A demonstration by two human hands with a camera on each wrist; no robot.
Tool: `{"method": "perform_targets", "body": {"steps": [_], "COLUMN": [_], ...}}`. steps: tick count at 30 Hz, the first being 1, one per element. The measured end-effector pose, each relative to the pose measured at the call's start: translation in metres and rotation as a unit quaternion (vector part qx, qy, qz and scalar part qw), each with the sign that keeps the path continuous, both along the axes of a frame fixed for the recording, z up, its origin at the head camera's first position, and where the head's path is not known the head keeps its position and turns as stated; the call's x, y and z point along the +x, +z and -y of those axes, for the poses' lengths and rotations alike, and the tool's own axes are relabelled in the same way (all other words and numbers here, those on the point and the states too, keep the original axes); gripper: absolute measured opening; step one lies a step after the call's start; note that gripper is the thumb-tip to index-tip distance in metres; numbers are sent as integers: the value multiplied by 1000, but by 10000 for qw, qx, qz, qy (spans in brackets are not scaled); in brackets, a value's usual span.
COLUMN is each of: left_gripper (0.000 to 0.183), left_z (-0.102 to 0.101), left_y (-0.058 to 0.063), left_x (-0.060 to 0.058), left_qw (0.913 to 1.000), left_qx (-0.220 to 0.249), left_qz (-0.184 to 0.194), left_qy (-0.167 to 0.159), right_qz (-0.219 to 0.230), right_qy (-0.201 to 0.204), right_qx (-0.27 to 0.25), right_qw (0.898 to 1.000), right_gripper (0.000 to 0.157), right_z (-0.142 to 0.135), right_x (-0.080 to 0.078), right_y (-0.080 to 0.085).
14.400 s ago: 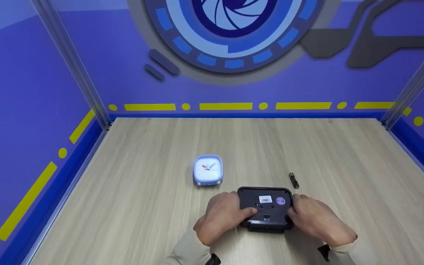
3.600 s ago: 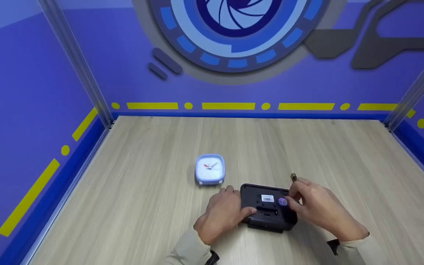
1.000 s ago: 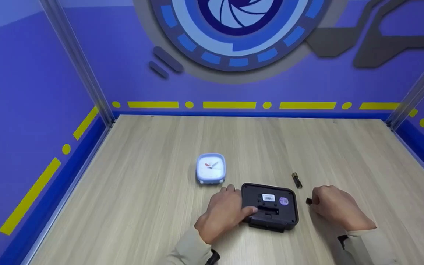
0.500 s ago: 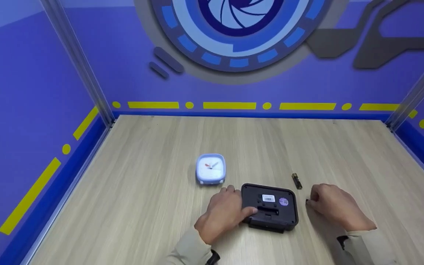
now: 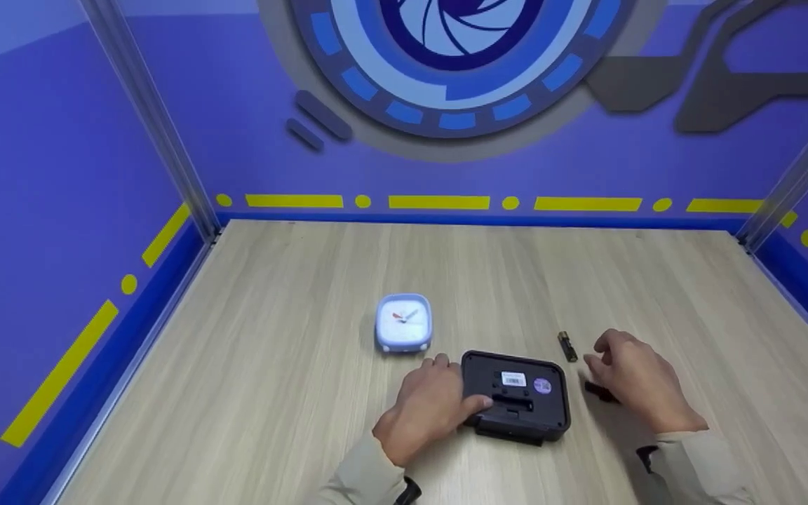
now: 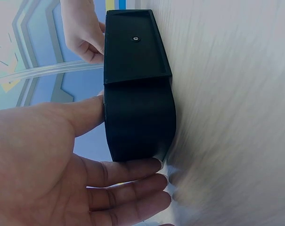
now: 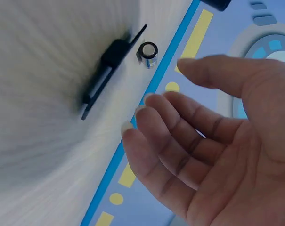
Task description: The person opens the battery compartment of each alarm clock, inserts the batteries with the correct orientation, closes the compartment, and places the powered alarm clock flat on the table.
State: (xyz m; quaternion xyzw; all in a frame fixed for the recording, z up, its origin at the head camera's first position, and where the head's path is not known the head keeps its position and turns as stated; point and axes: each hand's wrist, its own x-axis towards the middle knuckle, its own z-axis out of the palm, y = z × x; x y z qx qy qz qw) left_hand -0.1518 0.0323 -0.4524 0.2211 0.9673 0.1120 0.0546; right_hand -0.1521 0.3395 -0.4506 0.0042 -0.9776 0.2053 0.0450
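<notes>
A black box-shaped device (image 5: 481, 370) lies back side up on the table, with a white label, a purple sticker and an uncovered battery slot. My left hand (image 5: 421, 408) grips its left end, thumb over the back and fingers against the side (image 6: 137, 117). To the right of the device is a small black battery cover (image 5: 600, 392), on the tabletop under my right hand (image 5: 641, 382). The right wrist view shows that hand's fingers loosely bent with nothing between them, apart from the cover (image 7: 115, 59). A battery (image 5: 567, 346) lies just beyond, left of the right fingertips.
A light blue alarm clock (image 5: 404, 322) with a white face stands behind my left hand. The wooden table (image 5: 292, 294) is bounded by a blue back wall (image 5: 236, 140) and side walls, with metal posts at the corners.
My right hand earlier held the small black cover; it has let go, leaving it on the table, and lifted slightly. The battery slot, covered at first, is now exposed. The left hand kept its grip.
</notes>
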Motion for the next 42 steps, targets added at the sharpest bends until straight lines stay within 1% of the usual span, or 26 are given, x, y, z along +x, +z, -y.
{"method": "perform_targets", "body": {"steps": [4,9,13,22,27,31,34,39,42], "left_gripper": [69,70,70,68,68,69,68,67,66], "left_z": [0,0,0,-1,0,0,0,0,0], "left_y": [0,1,1,3,1,0,0,0,0], "left_x": [0,0,0,1,1,1,1,1,1], "left_qw": [10000,10000,10000,10000,10000,10000,10000,10000,9999], "left_qx": [1,-2,-40,-44,-50,-62,-76,-52,-27], "left_qz": [-16,4,-1,-14,-36,-6,-4,-51,-110], "left_qy": [14,9,8,43,61,54,46,46,39], "right_qz": [-31,-69,-100,223,458,705,687,616,634], "right_qy": [-112,-147,-164,-245,-293,-184,-98,-65,-59], "right_qx": [-111,-220,-246,-195,-276,-306,-250,-233,-251], "right_qw": [9999,9996,9995,9993,9981,9969,9973,9978,9977], "right_gripper": [26,26,27,33,32,29,23,14,13], "right_z": [1,5,6,6,9,11,12,11,9], "right_x": [-8,-18,-23,-29,-30,-29,-28,-27,-27], "right_y": [-2,-5,-4,-6,-9,-11,-12,-13,-12]}}
